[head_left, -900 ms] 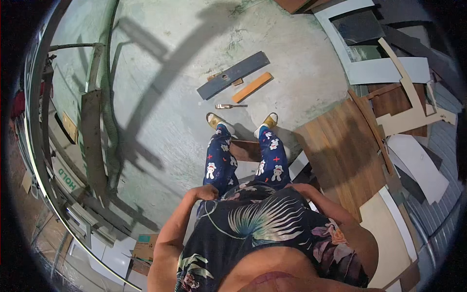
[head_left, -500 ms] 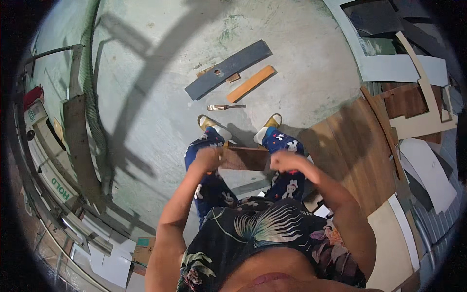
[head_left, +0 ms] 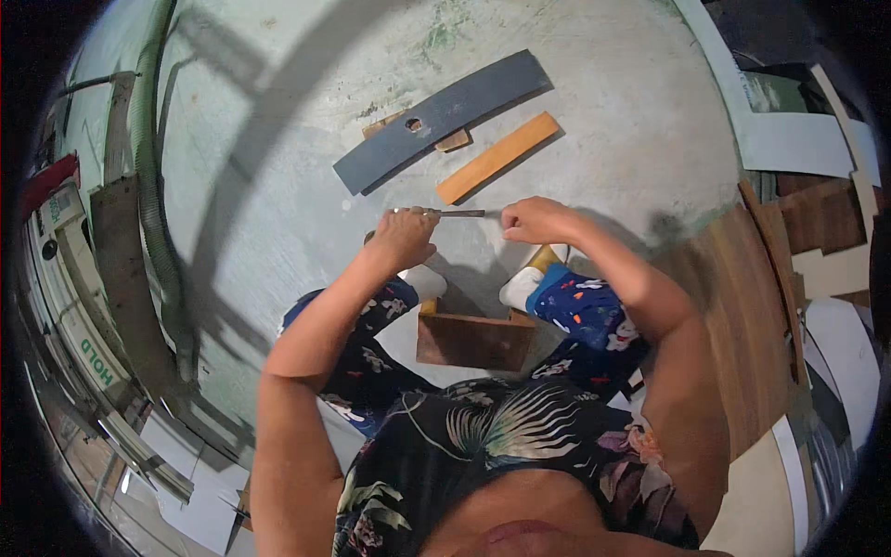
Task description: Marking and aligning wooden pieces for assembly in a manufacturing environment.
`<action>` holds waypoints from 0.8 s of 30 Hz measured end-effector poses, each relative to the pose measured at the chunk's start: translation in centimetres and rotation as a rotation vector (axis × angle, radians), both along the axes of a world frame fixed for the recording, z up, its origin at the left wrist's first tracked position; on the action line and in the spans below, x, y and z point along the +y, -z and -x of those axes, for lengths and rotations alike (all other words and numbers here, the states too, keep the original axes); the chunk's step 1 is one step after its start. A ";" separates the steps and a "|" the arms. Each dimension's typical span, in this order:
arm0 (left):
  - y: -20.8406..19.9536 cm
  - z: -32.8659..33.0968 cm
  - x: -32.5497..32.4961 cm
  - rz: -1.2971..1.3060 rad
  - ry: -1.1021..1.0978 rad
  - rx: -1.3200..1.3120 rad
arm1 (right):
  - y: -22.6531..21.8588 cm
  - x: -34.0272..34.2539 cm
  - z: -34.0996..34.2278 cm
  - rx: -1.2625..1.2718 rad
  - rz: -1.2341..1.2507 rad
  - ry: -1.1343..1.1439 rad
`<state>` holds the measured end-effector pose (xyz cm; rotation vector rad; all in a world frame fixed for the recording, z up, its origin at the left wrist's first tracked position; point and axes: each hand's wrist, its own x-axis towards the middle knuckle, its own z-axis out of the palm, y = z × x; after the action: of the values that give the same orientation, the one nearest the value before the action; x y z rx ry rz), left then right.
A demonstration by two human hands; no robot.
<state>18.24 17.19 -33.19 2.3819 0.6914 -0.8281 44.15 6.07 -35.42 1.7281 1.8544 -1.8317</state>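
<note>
A chisel (head_left: pixel 461 213) lies on the floor ahead of my feet, its thin blade pointing right. My left hand (head_left: pixel 402 236) is over the handle, its fingers curled down around it and hiding most of it. Just right of the blade tip is my right hand (head_left: pixel 534 221), closed, its fingers bent under; whether anything is inside them is hidden. Beyond the hands lies a dark grey board (head_left: pixel 455 111) with a round hole, resting on a small wood piece (head_left: pixel 453 140). An orange-brown wood strip (head_left: pixel 499 158) lies beside it.
I sit low on a brown wooden seat (head_left: pixel 473 342) between my legs. To the right are a wood-grain panel (head_left: pixel 733 306) and stacked offcuts (head_left: pixel 817 213). A ribbed hose (head_left: pixel 148 167) and a pale machine (head_left: pixel 79 297) stand at the left.
Both hands have moved forward from above my knees to the floor ahead of my feet. My left hand now covers the chisel handle, which was uncovered before. The view has leaned forward.
</note>
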 end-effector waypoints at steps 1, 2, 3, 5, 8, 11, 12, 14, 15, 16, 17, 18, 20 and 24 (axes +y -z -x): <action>-0.4 0.1 0.6 0.008 0.007 0.033 | -1.2 0.4 -0.5 -0.032 -0.070 -0.025; -0.8 0.1 1.1 0.022 0.019 0.058 | -2.4 0.4 -0.9 -0.072 -0.135 -0.043; -1.2 0.7 1.6 -0.015 0.026 0.088 | -3.0 0.6 -1.2 -0.068 -0.147 -0.048; -1.6 2.1 2.2 -0.072 -0.022 0.134 | -4.1 0.3 -1.8 0.044 -0.293 0.133; -3.4 2.2 1.2 -0.167 -0.008 0.073 | -5.5 -0.1 -2.9 0.004 -0.361 0.120; -4.6 1.5 -0.7 -0.158 0.006 0.014 | -5.3 -0.5 -3.7 -0.050 -0.365 0.088; -4.9 1.1 -1.8 -0.167 0.005 0.010 | -5.7 -0.9 -4.0 -0.067 -0.329 0.089; -5.1 0.5 -3.9 -0.097 0.018 -0.084 | -6.8 -2.1 -4.3 -0.090 -0.341 0.082; -4.3 1.1 -4.7 -0.115 0.004 -0.131 | -7.1 -2.4 -4.3 -0.122 -0.346 0.075; -3.9 1.0 -4.8 -0.142 0.010 -0.140 | -7.0 -2.4 -4.5 -0.165 -0.352 0.075; -3.5 0.9 -4.6 -0.156 0.030 -0.058 | -5.6 -2.2 -5.5 -0.151 -0.392 0.055; -2.8 0.8 -4.9 -0.164 0.044 0.026 | -5.0 -2.0 -6.4 -0.158 -0.413 0.057; -1.2 1.6 -5.5 -0.214 0.040 0.041 | -4.5 -1.1 -7.6 -0.250 -0.259 0.120; 1.9 3.2 -6.4 -0.183 0.045 0.050 | -1.9 1.4 -10.3 -0.435 -0.606 0.092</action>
<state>15.02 10.77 -35.11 2.5551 0.7656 -0.8798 54.48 7.48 -33.54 2.1757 2.2786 -0.8225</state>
